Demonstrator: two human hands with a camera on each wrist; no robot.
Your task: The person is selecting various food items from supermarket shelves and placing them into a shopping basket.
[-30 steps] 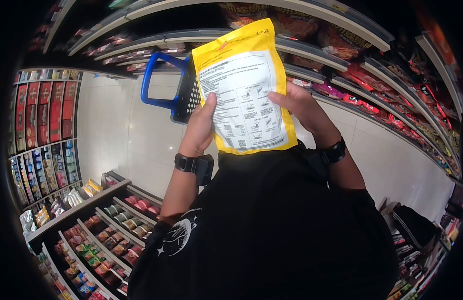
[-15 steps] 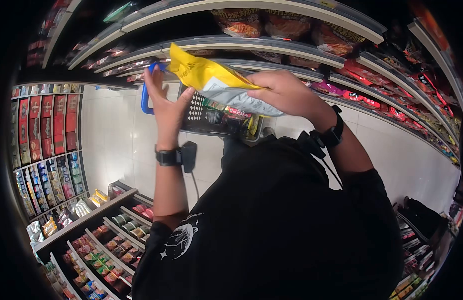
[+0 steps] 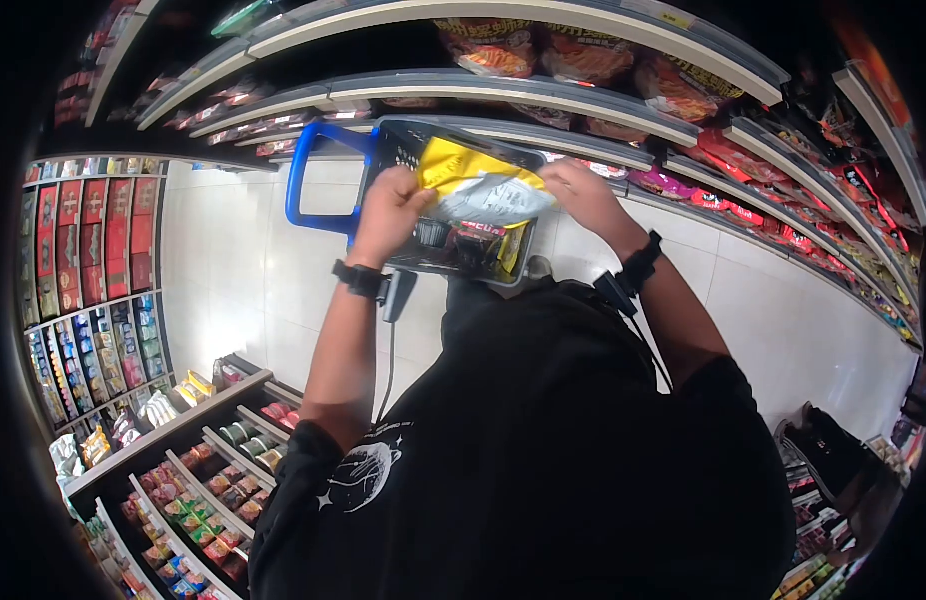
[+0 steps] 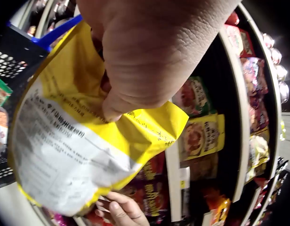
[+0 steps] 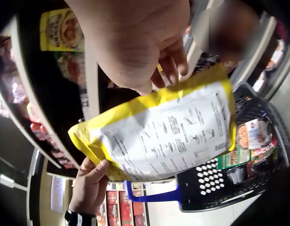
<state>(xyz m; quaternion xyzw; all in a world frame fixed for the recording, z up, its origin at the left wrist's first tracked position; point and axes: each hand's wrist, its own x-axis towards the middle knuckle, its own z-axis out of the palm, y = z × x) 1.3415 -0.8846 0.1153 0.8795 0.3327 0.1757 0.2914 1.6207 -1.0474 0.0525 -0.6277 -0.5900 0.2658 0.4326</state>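
Observation:
A yellow bag of rice noodles (image 3: pixel 491 195) with a white printed panel hangs over the shopping basket (image 3: pixel 458 125), tilted, printed side up. My left hand (image 3: pixel 388 212) pinches its left end, the thumb on top. At the opposite end my right hand (image 3: pixel 586 195) grips the edge. In the left wrist view the bag (image 4: pixel 65 155) bulges and its yellow end is creased under my thumb. The right wrist view shows the bag's printed panel (image 5: pixel 168 132) with small cooking drawings, my left hand (image 5: pixel 90 186) holding the far corner.
The dark basket has a blue handle (image 3: pixel 301 175) on the left and holds several packs, including a green one (image 5: pixel 233 159). Shelves of bagged food (image 3: pixel 583 55) stand close ahead and right. Red boxes (image 3: pixel 93 235) fill a rack at left. Pale floor tiles (image 3: pixel 238 270) lie between.
The bag has gone from upright before me to tilted over the basket. The left hand let go, reached toward the handle, then took the bag's left end. The right hand kept hold.

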